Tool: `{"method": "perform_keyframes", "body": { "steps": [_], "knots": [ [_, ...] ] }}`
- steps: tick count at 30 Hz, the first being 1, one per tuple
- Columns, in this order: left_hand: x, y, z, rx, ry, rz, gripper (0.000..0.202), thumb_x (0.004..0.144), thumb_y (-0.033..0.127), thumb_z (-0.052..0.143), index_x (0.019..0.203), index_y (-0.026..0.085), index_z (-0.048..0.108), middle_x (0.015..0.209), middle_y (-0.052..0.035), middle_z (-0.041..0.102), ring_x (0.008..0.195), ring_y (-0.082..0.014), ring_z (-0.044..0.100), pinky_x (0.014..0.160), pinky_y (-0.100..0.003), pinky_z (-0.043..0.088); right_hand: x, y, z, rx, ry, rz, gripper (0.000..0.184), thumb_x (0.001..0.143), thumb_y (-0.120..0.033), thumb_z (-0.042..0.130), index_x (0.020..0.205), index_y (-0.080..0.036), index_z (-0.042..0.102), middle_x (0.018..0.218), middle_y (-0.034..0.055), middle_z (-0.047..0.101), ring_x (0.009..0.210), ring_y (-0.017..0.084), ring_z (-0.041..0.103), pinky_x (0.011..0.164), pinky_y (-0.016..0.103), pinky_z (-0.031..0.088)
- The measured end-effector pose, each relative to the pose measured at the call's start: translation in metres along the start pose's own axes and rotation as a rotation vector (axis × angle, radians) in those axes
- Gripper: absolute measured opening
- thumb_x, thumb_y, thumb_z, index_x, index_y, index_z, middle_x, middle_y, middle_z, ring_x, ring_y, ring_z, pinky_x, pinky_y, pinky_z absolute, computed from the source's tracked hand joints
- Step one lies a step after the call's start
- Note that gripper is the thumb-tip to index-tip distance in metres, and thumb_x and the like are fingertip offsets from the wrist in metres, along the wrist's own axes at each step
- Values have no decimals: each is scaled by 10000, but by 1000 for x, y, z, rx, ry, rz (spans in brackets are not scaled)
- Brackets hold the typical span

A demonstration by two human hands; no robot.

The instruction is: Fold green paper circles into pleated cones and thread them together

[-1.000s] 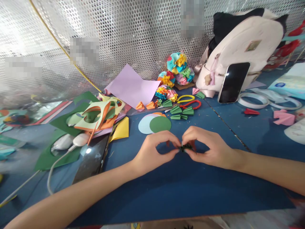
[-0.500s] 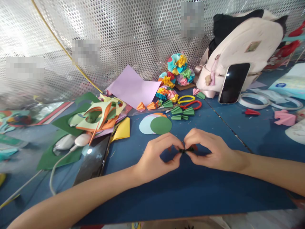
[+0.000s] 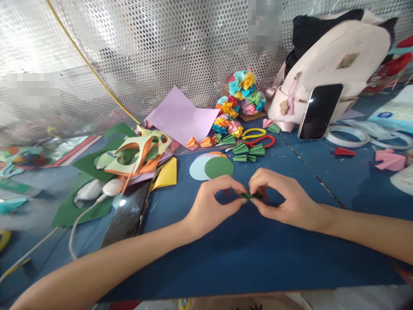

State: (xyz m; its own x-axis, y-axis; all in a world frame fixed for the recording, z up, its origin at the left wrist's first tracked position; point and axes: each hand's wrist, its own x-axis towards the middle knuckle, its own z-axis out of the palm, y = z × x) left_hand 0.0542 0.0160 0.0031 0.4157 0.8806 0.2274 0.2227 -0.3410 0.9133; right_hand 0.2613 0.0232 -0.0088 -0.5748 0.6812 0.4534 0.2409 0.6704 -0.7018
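Both hands meet over the blue mat [image 3: 258, 258], their fingertips pinching a small folded piece of green paper [image 3: 251, 196] between them. My left hand [image 3: 216, 202] holds its left end, and my right hand [image 3: 282, 198] holds its right end. Fingers cover part of the piece. Just beyond my hands lie a green paper circle [image 3: 219, 168] and a pale blue paper circle [image 3: 197, 168], both untouched.
Folded green paper cones [image 3: 243, 150] and scissors with red handles [image 3: 263, 141] lie beyond the circles, below paper flower balls [image 3: 241, 88]. Cut paper scraps [image 3: 138, 155] and a phone [image 3: 126, 215] lie left; a pale backpack [image 3: 335, 56] and a propped phone [image 3: 320, 111] stand right.
The green piece now shows as a flatter, longer strip between my fingertips. Both hands have shifted slightly, and the fingers have moved along the paper.
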Motion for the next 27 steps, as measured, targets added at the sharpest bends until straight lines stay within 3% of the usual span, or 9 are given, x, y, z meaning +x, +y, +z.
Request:
{"method": "perform_keyframes", "body": {
  "steps": [4, 8, 12, 22, 27],
  "knots": [
    [0, -1, -1, -79, 41, -77, 153, 766, 139, 720, 889, 153, 629, 753, 7, 634, 736, -121, 611, 715, -244, 470, 3, 1, -1, 17, -50, 84, 164, 865, -99, 559, 966, -221, 516, 920, -3, 523, 751, 110, 493, 676, 249, 439],
    [1, -5, -2, -115, -37, -205, 198, 738, 150, 754, 877, 155, 614, 707, 15, 656, 687, -116, 631, 688, -235, 465, 5, 5, -2, -14, -96, 77, 57, 897, -165, 579, 904, -214, 551, 967, 17, 549, 879, 141, 512, 734, 268, 428],
    [3, -10, -3, -160, -101, -267, 190, 727, 162, 765, 856, 149, 626, 740, -14, 703, 713, -141, 672, 697, -244, 478, 5, 8, -3, -35, -80, 88, 109, 890, -209, 629, 799, -206, 571, 946, 9, 559, 887, 137, 524, 762, 274, 410],
    [3, -7, -3, -88, -87, -261, 132, 735, 118, 729, 848, 145, 665, 753, -21, 727, 712, -132, 679, 695, -229, 484, 5, 8, -4, -34, -73, 128, 139, 900, -231, 617, 781, -205, 550, 919, 6, 564, 861, 146, 523, 760, 295, 412],
    [3, -2, -3, -7, -80, -179, 138, 747, 79, 665, 869, 142, 680, 788, -19, 708, 740, -123, 660, 714, -228, 482, 6, 7, -5, -40, -47, 93, 141, 897, -212, 610, 780, -202, 531, 907, 11, 556, 848, 151, 516, 758, 304, 415]
  ]
}}
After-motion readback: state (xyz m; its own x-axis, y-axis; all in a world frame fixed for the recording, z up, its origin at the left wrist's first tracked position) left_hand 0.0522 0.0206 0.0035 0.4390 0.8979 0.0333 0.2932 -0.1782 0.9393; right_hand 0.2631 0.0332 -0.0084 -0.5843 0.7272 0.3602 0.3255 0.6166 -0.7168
